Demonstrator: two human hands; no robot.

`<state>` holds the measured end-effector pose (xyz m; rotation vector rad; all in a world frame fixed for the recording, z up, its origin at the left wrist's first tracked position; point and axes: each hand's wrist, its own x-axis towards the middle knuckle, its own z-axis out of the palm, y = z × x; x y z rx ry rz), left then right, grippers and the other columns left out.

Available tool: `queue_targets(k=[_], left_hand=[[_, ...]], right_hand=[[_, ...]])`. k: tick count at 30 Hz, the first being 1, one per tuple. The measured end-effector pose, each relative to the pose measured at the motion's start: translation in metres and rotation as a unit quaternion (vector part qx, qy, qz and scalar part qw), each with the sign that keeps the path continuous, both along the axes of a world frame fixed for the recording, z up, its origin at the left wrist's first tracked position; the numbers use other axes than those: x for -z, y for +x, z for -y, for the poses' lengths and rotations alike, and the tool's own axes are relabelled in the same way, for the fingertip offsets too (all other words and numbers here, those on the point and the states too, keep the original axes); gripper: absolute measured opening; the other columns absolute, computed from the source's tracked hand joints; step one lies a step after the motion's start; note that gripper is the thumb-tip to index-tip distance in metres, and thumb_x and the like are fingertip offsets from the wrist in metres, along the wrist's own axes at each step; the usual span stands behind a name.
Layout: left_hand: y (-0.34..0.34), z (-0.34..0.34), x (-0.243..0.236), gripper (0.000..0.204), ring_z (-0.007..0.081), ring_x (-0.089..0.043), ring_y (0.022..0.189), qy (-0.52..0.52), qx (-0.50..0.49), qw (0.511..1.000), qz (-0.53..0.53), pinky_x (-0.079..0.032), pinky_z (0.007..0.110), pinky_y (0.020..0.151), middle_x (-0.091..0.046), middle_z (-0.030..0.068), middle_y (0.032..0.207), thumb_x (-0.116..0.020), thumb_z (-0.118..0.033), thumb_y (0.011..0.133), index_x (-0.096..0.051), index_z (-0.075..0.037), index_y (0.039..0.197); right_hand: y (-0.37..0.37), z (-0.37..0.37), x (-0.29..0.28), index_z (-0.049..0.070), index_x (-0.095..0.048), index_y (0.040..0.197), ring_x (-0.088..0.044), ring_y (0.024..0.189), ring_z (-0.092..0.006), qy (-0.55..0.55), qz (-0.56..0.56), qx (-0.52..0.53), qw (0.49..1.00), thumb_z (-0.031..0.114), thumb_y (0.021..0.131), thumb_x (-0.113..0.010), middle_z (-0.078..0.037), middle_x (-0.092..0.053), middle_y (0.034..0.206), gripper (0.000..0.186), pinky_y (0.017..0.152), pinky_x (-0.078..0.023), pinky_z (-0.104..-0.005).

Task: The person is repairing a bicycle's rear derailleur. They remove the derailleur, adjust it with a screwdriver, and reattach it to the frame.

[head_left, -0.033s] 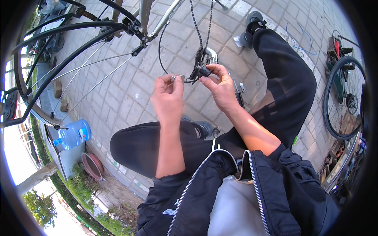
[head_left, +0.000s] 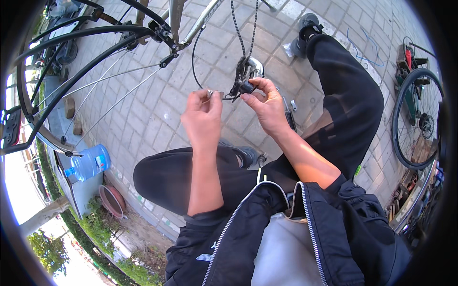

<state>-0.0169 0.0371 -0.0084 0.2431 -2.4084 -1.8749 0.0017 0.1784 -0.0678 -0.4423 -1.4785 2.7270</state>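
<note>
My left hand pinches a small silvery metal piece, partly hidden by the fingertips, beside a thin black cable. Just right of it, my right hand grips the black body of a bicycle derailleur between thumb and fingers. The derailleur has a silver upper part, and the bicycle chain runs up from it out of view. Above and left is the bicycle's frame, with its wheel spokes and black fenders.
My bent legs surround the work on the grey paving. Tools lie behind my right hand. A blue water jug and a terracotta basin are at left. A spare wheel and more tools are at right.
My left hand and forearm have shifted very slightly to the left. Both grips look the same.
</note>
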Motion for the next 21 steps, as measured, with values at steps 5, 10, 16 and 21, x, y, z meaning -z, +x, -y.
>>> queue_targets(k=[5,10,16,21], left_hand=[[-0.009,-0.006,0.003,0.021,0.0212,-0.072,0.077,-0.165,0.061,0.984,-0.036,-0.056,0.031,0.070,-0.072,0.0165,0.091,-0.071,-0.007,0.090,-0.068,0.003,0.108],[-0.007,-0.013,-0.001,0.025,0.0294,-0.073,0.085,-0.206,0.097,0.971,-0.074,-0.056,0.035,0.073,-0.072,0.0207,0.099,-0.066,-0.004,0.092,-0.067,0.002,0.116],[0.000,-0.010,0.004,0.028,0.0309,-0.072,0.092,-0.205,0.109,0.969,-0.083,-0.056,0.035,0.078,-0.071,0.0216,0.104,-0.065,-0.003,0.093,-0.067,0.001,0.120],[0.001,-0.011,0.011,0.028,0.0283,-0.072,0.088,-0.144,0.075,0.985,-0.061,-0.055,0.035,0.076,-0.071,0.0215,0.102,-0.065,-0.002,0.093,-0.068,0.000,0.120]], right_hand=[[0.009,0.005,-0.002,0.004,-0.052,0.126,-0.063,0.103,-0.0125,0.040,-0.024,-0.039,0.998,0.000,0.091,-0.070,-0.007,-0.063,0.117,0.039,0.092,-0.051,-0.0273],[0.010,0.008,0.004,0.004,-0.051,0.128,-0.063,0.103,-0.0120,0.056,-0.047,-0.028,0.997,0.001,0.094,-0.067,-0.007,-0.066,0.113,0.038,0.089,-0.052,-0.0262],[0.009,0.008,0.007,0.004,-0.050,0.130,-0.062,0.103,-0.0118,0.082,-0.047,-0.027,0.995,0.001,0.094,-0.067,-0.007,-0.064,0.116,0.040,0.088,-0.052,-0.0260],[0.008,0.008,0.010,0.004,-0.050,0.130,-0.062,0.104,-0.0121,0.128,-0.044,-0.035,0.990,-0.001,0.094,-0.067,-0.006,-0.063,0.118,0.040,0.088,-0.052,-0.0264]])
